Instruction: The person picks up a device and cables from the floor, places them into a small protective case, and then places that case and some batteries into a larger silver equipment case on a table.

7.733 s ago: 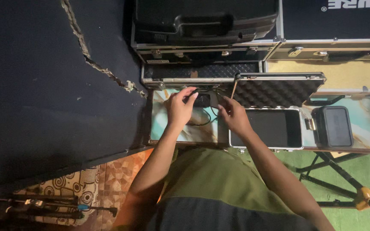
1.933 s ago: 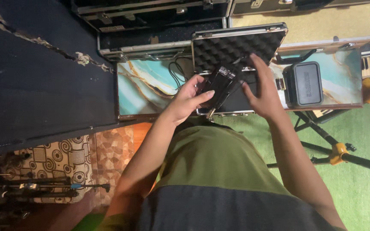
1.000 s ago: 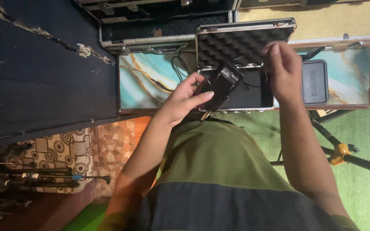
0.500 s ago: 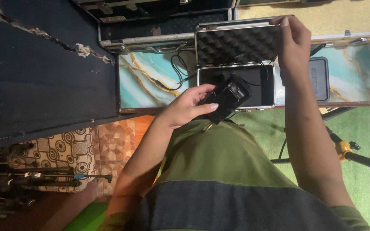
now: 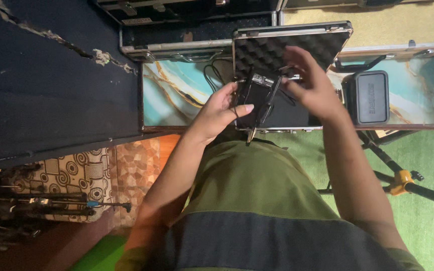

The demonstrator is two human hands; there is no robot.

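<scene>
My left hand [image 5: 220, 111] holds a small black box-shaped device [image 5: 257, 94] with a thin black cable hanging from it, over the open aluminium case [image 5: 291, 45]. My right hand [image 5: 311, 84] is just right of the device, fingers spread and touching its right side and cable. The case lid is lined with dark egg-crate foam and stands up behind the hands. The case base lies on a marble-patterned table [image 5: 173, 98], mostly hidden by my hands.
A black rectangular pouch [image 5: 371, 97] lies on the table right of the case. More metal flight cases [image 5: 187, 30] stand behind. A black cable [image 5: 211, 75] loops on the table. Stand legs [image 5: 403, 178] cross green carpet at right; patterned floor and dark stands at lower left.
My left hand lifted the black device from near the case's front edge up over the case. My right hand came down from the lid's top edge to meet the device.
</scene>
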